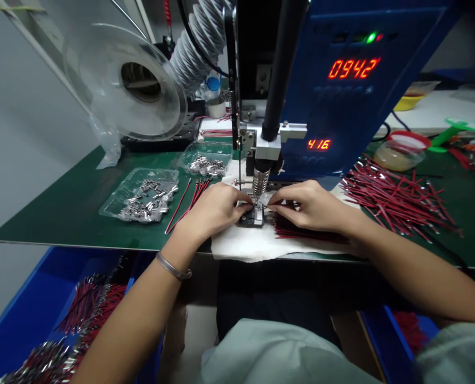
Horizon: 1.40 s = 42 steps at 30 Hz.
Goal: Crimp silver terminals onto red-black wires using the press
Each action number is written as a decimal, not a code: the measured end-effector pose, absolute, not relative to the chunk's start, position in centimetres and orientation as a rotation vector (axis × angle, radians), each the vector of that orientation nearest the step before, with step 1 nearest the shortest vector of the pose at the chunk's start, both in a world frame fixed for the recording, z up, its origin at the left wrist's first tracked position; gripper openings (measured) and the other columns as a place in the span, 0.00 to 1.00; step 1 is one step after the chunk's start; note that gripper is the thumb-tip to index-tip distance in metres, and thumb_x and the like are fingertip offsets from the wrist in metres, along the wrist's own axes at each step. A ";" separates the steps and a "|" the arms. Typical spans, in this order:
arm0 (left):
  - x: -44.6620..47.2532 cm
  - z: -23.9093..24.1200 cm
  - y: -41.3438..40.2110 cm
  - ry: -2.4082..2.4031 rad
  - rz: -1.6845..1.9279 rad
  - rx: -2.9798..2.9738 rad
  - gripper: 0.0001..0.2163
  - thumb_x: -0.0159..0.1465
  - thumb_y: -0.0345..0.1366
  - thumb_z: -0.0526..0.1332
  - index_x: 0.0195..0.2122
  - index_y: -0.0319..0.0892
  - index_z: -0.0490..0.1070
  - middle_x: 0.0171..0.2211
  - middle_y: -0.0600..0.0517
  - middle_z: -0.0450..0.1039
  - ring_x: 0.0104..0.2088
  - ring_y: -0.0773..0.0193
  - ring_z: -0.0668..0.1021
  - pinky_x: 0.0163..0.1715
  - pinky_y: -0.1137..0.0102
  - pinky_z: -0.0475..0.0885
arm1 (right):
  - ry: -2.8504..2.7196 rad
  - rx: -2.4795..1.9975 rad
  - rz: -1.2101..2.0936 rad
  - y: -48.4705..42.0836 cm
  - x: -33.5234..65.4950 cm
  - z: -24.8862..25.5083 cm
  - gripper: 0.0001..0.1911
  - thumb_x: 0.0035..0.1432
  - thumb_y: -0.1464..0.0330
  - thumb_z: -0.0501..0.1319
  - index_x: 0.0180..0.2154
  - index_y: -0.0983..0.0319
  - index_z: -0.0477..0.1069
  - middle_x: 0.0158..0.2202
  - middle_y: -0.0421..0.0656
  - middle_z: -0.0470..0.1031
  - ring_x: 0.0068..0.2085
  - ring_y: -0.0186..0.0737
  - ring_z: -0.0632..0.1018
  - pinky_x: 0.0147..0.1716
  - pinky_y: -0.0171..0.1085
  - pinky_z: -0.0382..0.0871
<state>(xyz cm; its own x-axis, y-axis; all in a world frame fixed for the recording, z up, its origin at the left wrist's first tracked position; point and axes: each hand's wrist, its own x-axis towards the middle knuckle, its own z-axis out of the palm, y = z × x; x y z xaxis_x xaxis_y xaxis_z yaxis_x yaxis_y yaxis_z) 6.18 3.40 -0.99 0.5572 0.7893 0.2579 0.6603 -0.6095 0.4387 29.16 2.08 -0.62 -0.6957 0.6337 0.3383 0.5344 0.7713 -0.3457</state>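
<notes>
My left hand (pixel 219 208) is closed in a pinch at the left side of a small black and silver fixture (pixel 254 217); what its fingertips hold is too small to make out. From the other side, my right hand (pixel 311 205) pinches close to the same fixture, and any piece between its thumb and finger is hidden. Directly above the fixture stands the soldering machine's spring-wrapped tip (pixel 260 181). Red and black wires (pixel 301 232) lie on the white cloth (pixel 241 246) beneath my right hand. Several more wires (pixel 195 194) rest beside my left hand.
Two clear trays of small metal cylinders, one nearer (pixel 147 197) and one farther (pixel 207 160), sit at left. A wire pile (pixel 397 197) spreads at right. The blue control box (pixel 341 106) rises behind my hands. Below the table edge, a blue bin (pixel 33 298) holds wires.
</notes>
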 end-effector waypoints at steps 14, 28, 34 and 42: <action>2.2 0.0 4.0 1.482 0.646 2.505 0.10 0.59 0.40 0.60 0.33 0.42 0.79 0.19 0.50 0.72 0.19 0.65 0.69 0.24 0.70 0.60 | -2.777 -0.901 0.334 1.0 30.5 1.5 0.08 0.61 0.70 0.57 0.39 0.59 0.75 0.35 0.40 0.79 0.34 0.36 0.78 0.35 0.33 0.65; 1.7 1.0 13.9 2.116 0.262 2.425 0.13 0.53 0.40 0.59 0.36 0.46 0.80 0.34 0.42 0.77 0.40 0.44 0.76 0.39 0.57 0.69 | -2.338 -1.253 0.237 -2.6 36.1 0.0 0.10 0.60 0.70 0.58 0.43 0.59 0.75 0.41 0.40 0.79 0.40 0.38 0.79 0.41 0.35 0.71; 1.6 0.7 14.2 2.061 0.276 2.381 0.13 0.52 0.42 0.62 0.36 0.48 0.81 0.36 0.43 0.77 0.42 0.45 0.76 0.42 0.56 0.69 | -2.127 -1.549 0.129 -2.3 38.7 0.0 0.09 0.57 0.66 0.61 0.40 0.57 0.77 0.36 0.38 0.81 0.36 0.40 0.80 0.33 0.36 0.72; 1.8 1.0 13.7 2.095 0.332 2.344 0.19 0.53 0.50 0.62 0.43 0.48 0.78 0.37 0.43 0.77 0.43 0.45 0.75 0.41 0.56 0.69 | -2.023 -1.571 0.105 -3.2 38.5 -0.2 0.07 0.54 0.67 0.63 0.37 0.56 0.78 0.35 0.37 0.81 0.32 0.38 0.80 0.31 0.37 0.71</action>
